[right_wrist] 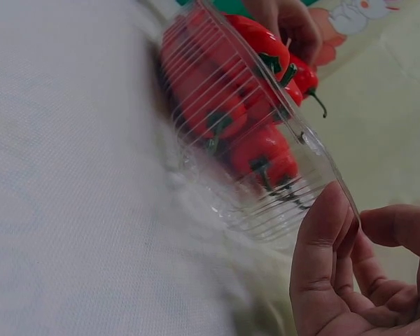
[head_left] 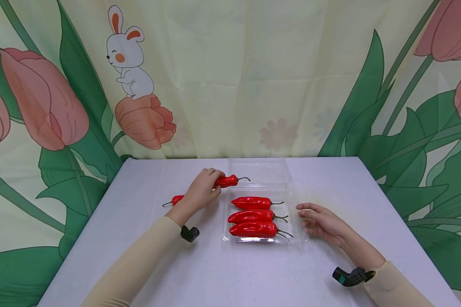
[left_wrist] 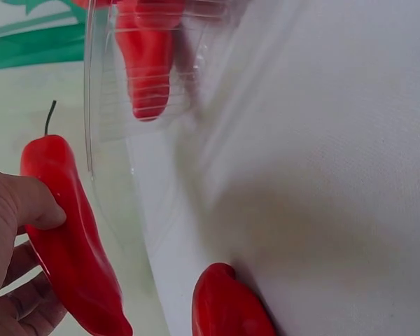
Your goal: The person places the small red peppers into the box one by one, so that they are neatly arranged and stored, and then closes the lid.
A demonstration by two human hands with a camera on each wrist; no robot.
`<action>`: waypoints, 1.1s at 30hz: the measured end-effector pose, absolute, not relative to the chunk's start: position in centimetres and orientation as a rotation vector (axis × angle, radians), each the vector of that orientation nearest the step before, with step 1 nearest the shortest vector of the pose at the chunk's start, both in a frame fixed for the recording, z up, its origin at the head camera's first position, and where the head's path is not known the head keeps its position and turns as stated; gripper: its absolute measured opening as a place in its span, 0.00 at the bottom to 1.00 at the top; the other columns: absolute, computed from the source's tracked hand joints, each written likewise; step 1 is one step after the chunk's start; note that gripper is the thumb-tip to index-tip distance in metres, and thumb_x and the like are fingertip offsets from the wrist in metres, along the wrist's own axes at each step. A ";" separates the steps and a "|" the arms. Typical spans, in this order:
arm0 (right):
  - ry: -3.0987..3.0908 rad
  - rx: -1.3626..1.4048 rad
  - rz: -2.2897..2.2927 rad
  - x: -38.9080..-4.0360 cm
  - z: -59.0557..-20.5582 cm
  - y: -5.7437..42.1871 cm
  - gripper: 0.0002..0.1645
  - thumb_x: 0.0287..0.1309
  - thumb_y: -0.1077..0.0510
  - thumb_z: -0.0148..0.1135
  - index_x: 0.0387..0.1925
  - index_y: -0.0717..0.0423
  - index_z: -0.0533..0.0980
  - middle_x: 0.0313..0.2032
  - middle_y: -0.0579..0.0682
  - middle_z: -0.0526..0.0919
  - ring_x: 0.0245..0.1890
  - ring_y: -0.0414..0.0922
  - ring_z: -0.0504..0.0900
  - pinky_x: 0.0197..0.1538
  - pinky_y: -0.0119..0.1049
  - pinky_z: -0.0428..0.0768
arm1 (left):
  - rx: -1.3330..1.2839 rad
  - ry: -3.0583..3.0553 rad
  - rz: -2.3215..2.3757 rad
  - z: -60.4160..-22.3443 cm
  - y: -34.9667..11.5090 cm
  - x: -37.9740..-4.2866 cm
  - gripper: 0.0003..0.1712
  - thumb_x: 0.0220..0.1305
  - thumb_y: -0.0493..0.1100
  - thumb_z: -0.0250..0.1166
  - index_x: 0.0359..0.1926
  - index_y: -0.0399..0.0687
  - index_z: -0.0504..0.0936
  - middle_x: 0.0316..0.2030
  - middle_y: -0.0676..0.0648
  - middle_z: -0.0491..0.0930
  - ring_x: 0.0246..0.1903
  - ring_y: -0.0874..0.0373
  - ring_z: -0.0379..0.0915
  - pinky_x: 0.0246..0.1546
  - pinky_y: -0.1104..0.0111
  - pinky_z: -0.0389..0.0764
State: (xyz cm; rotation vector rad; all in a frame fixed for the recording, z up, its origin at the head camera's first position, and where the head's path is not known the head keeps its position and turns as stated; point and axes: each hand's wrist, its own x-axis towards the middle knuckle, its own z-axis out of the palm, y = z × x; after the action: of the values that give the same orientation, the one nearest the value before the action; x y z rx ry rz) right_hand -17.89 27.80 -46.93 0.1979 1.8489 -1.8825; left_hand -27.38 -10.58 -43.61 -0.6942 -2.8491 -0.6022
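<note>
My left hand (head_left: 203,191) grips a red pepper (head_left: 229,181) with a thin stem, held above the back left part of a clear plastic box (left_wrist: 108,119). Its thumb presses on the pepper's side in the left wrist view. Inside the box, several red peppers (head_left: 254,229) lie side by side, stems toward the right. At the box's right side, my right hand (head_left: 322,224) pinches the rim between thumb and finger, as the right wrist view shows. Another red pepper (head_left: 177,199) lies on the table, partly hidden behind my left hand.
The box's clear lid (head_left: 259,172) lies folded back toward the rear edge of the white-covered table (head_left: 215,277). Behind the table hangs a curtain (head_left: 223,85) printed with tulips and a rabbit.
</note>
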 end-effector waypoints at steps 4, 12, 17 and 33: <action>1.855 0.197 -1.882 -17.9 -46.9 27.8 0.31 0.76 0.52 0.58 0.70 0.63 0.63 0.48 0.51 0.78 0.32 0.40 0.81 0.38 0.29 0.84 | -0.716 -2.836 -0.597 -43.6 -10.3 -27.2 0.25 0.60 0.37 0.75 0.58 0.47 0.81 0.52 0.46 0.82 0.51 0.51 0.75 0.52 0.61 0.85; 1.852 0.192 -1.883 -17.9 -46.8 27.8 0.31 0.76 0.53 0.57 0.71 0.63 0.62 0.48 0.52 0.78 0.32 0.40 0.81 0.38 0.29 0.84 | -0.757 -2.834 -0.580 -43.8 -9.7 -27.0 0.26 0.59 0.38 0.76 0.58 0.48 0.81 0.52 0.46 0.83 0.51 0.51 0.75 0.51 0.61 0.86; 1.850 0.188 -1.883 -17.9 -46.8 27.8 0.31 0.76 0.53 0.57 0.71 0.64 0.62 0.47 0.51 0.78 0.32 0.40 0.81 0.38 0.29 0.84 | -0.765 -2.828 -0.576 -43.9 -9.4 -26.8 0.27 0.57 0.39 0.77 0.58 0.48 0.81 0.52 0.46 0.83 0.51 0.52 0.76 0.50 0.62 0.86; 1.852 0.197 -1.876 -17.9 -46.8 27.8 0.31 0.75 0.52 0.58 0.71 0.63 0.63 0.48 0.52 0.77 0.33 0.41 0.80 0.38 0.29 0.84 | -0.861 -2.821 -0.591 -43.3 -7.7 -25.8 0.27 0.57 0.39 0.77 0.59 0.49 0.81 0.53 0.47 0.83 0.51 0.53 0.75 0.49 0.65 0.85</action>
State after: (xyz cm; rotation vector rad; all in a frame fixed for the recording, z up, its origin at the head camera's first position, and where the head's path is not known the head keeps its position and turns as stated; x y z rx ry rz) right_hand -17.89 27.76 -46.81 0.1971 1.8524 -1.8759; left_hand -25.84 -7.72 -43.28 -0.8608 -2.8205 -0.5911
